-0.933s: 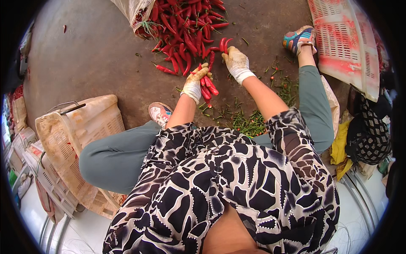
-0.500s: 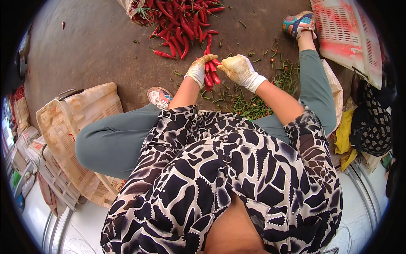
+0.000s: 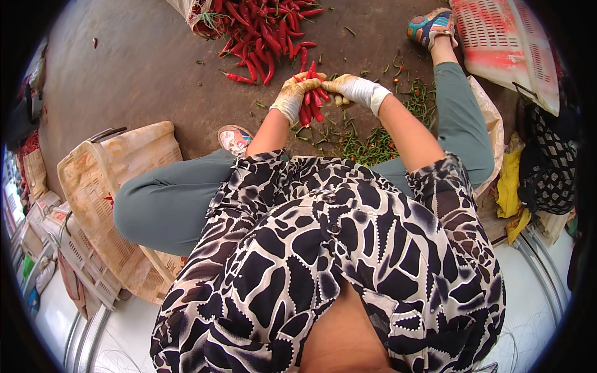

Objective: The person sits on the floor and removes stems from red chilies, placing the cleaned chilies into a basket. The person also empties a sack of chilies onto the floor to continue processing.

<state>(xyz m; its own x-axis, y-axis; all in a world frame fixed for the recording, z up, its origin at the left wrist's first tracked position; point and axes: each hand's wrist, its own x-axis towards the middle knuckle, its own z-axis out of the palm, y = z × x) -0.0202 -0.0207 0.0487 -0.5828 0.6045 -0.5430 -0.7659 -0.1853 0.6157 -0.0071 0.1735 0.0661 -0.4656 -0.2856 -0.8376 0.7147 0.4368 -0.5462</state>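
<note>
A bunch of red chili peppers (image 3: 313, 112) is gripped in my left hand (image 3: 291, 96), which wears a stained white glove; the pods point several ways out of its fingers. My right hand (image 3: 356, 90), gloved too, reaches in from the right. Its thumb and forefinger are pinched against the upper part of the bunch, and the other fingers curl below. Whatever lies between its fingertips is too small to make out. Just beyond my hands, a large heap of red chili peppers (image 3: 267, 31) lies on the ground, spilling from a pale sack (image 3: 186, 7).
Green stems (image 3: 373, 146) are scattered on the brown floor (image 3: 124, 74) between my legs. To the left leans a dirty cream plastic basket (image 3: 118, 180). A red-stained white crate (image 3: 507, 46) stands at the far right, above a yellow cloth (image 3: 509, 186) and a black patterned bag (image 3: 547, 165).
My right hand has turned and shifted up slightly, its fingers now stretched toward the bunch. My left hand still grips the peppers, with the pods fanned differently. The view has shifted a little.
</note>
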